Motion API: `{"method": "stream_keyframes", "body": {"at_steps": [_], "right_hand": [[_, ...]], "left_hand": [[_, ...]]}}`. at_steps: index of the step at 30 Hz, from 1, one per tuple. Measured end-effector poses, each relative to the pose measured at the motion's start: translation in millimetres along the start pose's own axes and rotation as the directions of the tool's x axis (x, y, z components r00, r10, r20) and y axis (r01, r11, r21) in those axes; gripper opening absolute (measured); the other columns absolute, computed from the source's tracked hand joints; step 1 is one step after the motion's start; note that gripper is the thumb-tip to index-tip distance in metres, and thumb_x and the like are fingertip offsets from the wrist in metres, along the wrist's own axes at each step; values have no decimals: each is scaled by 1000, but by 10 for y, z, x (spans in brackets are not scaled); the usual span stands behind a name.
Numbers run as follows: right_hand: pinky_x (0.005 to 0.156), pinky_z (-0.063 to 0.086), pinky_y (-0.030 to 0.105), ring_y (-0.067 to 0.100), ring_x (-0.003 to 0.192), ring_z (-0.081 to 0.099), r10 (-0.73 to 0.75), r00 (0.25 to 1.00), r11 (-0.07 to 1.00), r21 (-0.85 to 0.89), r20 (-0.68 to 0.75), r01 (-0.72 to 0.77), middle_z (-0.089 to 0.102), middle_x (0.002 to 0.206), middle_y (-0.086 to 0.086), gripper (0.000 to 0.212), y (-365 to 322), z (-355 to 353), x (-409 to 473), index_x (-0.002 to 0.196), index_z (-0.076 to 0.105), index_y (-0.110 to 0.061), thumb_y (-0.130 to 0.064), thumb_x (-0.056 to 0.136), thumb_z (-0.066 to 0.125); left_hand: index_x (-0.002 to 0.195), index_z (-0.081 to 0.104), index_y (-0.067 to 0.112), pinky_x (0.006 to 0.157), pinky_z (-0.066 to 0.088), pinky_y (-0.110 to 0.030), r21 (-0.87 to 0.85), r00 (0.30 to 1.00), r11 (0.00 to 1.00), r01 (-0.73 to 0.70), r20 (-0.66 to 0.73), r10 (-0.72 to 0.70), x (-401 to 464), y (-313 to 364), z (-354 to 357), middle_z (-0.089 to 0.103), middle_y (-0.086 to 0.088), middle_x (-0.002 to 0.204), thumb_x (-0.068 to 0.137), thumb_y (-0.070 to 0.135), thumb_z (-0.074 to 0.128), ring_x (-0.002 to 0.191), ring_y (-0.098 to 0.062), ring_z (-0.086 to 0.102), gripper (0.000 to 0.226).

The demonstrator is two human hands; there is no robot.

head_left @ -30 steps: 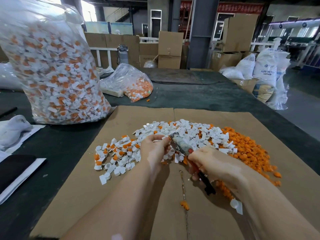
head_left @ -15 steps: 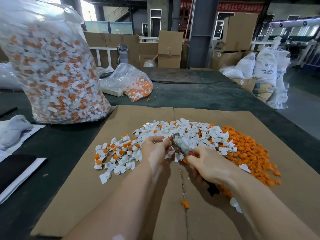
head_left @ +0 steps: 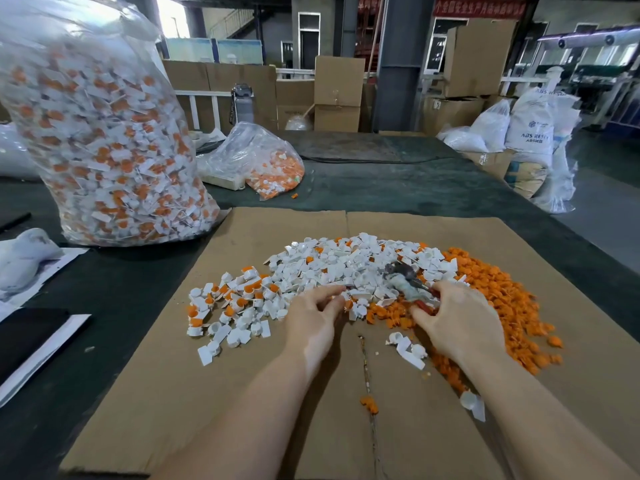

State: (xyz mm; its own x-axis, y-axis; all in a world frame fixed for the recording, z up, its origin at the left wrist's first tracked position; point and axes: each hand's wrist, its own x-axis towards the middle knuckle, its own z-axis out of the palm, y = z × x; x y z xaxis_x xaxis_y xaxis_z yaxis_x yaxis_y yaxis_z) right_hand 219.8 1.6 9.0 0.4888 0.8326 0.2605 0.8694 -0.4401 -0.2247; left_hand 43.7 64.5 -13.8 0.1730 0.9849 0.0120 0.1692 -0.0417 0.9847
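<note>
Cardboard, a flat brown sheet (head_left: 166, 375), covers the near part of the dark green table (head_left: 398, 188) and carries all that I am handling. Across its middle spreads a pile of small white plastic caps (head_left: 346, 265), some with orange centres. Against the pile's right side lies a heap of small orange plastic plugs (head_left: 502, 299).

My right hand (head_left: 453, 323) is curled round the grey-headed pliers with red handles (head_left: 403, 282). Only short bits of red show between thumb and fingers, and the rest of the handles is hidden under the hand. The pliers' middle is wrapped in something pale and dirty, cloth or tape, I cannot tell which. The head rests on the white caps and points away from me, to the left. Whether the jaws grip a cap I cannot make out.

My left hand (head_left: 313, 317) sits at the near edge of the pile, fingers bent, tips close to the thumb. Whether a piece sits between them I cannot tell, since the fingers cover the spot.

On the far left stands a tall clear plastic bag packed with white and orange pieces (head_left: 104, 133), its top cut off by the frame. Behind the pile slumps a smaller clear plastic bag (head_left: 256, 157), partly filled with the same. At the left edge a white cloth-like lump (head_left: 24, 258) is cut off too.
</note>
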Motion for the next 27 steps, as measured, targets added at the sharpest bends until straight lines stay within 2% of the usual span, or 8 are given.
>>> {"method": "stream_keyframes", "body": {"at_steps": [3,7,10,14,16,19,22,27], "right_hand": [[93,41,32,20,114,48,-16,1000,992,-124,-15,14,56,120,0,53,67,81,25,118,53,-19,-60,84,51],[105,28,39,24,122,42,-35,998,964,-264,-51,20,50,129,5,61,20,102,-34,130,48,-20,-63,87,43],[95,39,41,26,105,55,-242,941,968,6,-235,251,61,111,9,36,-168,118,-126,117,62,-12,-28,85,65],[78,51,34,21,86,62,-424,848,807,294,-317,513,67,89,3,21,-441,212,-321,95,70,-10,-1,77,72],[74,52,33,21,83,62,-407,862,796,344,-302,497,67,83,2,13,-490,263,-368,87,71,-10,-2,77,72],[69,46,25,19,78,62,-313,900,809,411,-302,420,66,78,1,7,-489,304,-381,80,68,-9,-3,78,71],[72,42,22,15,82,60,-248,934,797,493,-259,348,67,82,0,5,-492,311,-405,84,69,-10,-7,82,67],[78,45,24,16,88,60,-175,945,786,539,-278,304,68,89,1,13,-450,303,-431,93,70,-9,-3,83,65]], "left_hand": [[112,69,23,90,32,-16,97,999,995,-34,22,32,-5,-15,15,64,9,113,94,19,56,109,-3,51,22],[109,70,23,87,34,-15,157,997,985,-66,41,60,15,-29,20,64,9,107,94,20,56,105,-5,53,20],[101,70,23,76,42,-20,128,998,990,-64,33,60,32,-37,28,68,3,94,91,22,61,86,-10,59,13],[96,71,15,74,45,-21,111,995,990,-82,58,76,11,5,28,67,2,82,88,15,64,76,-11,59,10],[99,72,15,83,46,-21,131,993,986,-100,67,92,-17,14,-3,69,3,92,89,14,62,88,-9,61,14],[102,70,22,76,46,-11,73,983,989,-128,145,116,-81,-11,-46,69,9,90,85,11,65,84,-4,62,21],[109,65,28,78,46,-10,212,953,946,-245,230,195,-100,-48,-10,65,16,95,78,14,74,85,1,60,34],[106,66,27,73,41,-6,252,954,926,-282,173,244,-76,-77,8,60,22,87,79,11,74,78,5,55,32]]}}
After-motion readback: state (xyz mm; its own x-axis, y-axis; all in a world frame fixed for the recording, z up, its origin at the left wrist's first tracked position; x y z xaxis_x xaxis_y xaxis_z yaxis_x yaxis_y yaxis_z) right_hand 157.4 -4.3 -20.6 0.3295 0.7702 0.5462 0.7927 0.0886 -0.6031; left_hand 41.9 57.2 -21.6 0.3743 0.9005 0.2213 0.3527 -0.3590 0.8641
